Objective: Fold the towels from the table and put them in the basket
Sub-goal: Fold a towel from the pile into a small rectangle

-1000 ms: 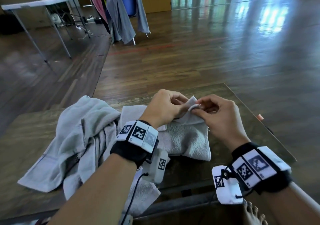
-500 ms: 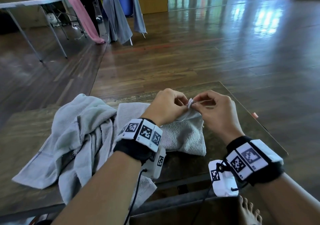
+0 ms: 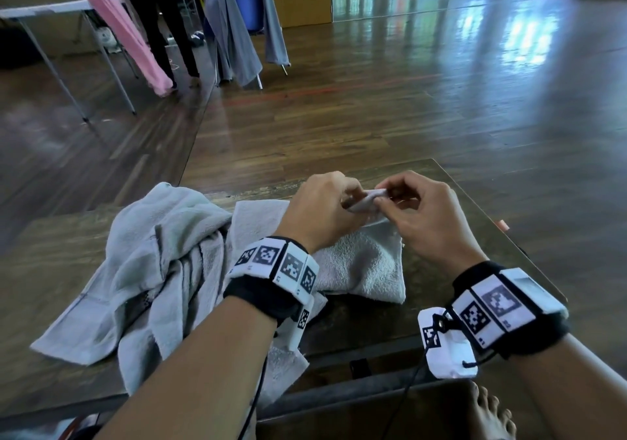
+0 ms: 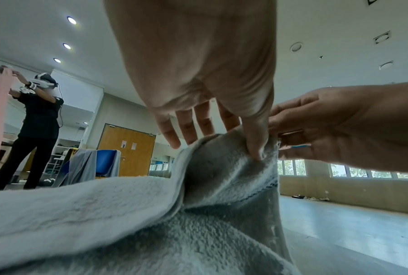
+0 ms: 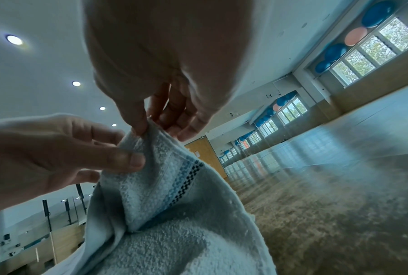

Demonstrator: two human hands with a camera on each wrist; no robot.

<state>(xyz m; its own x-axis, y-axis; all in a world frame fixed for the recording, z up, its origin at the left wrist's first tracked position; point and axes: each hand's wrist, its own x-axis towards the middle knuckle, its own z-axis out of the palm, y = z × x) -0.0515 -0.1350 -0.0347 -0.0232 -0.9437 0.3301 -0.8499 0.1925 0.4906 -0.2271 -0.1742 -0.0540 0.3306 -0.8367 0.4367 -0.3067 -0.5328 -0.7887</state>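
Note:
A small white towel (image 3: 366, 263) with a blue checked stripe (image 5: 184, 178) lies on the brown table (image 3: 61, 246). Its far corner is lifted off the table. My left hand (image 3: 322, 208) pinches that corner between thumb and fingers, as the left wrist view (image 4: 254, 148) shows. My right hand (image 3: 420, 215) pinches the same corner from the right (image 5: 148, 128), thumb against fingers. A larger grey towel (image 3: 149, 270) lies crumpled on the table's left half. No basket is in view.
The table's right edge (image 3: 488, 222) runs close beside my right hand. Beyond it, a blue chair (image 3: 251, 8) draped with grey cloths stands on the wooden floor. A person (image 3: 159, 22) holds up a pink cloth (image 3: 118, 29) beside a white folding table (image 3: 51, 8). My bare foot (image 3: 492, 416) shows bottom right.
Both hands have lifted the towel corner slightly higher off the table and kept pinching it. The person with the pink cloth has moved into view at the back left.

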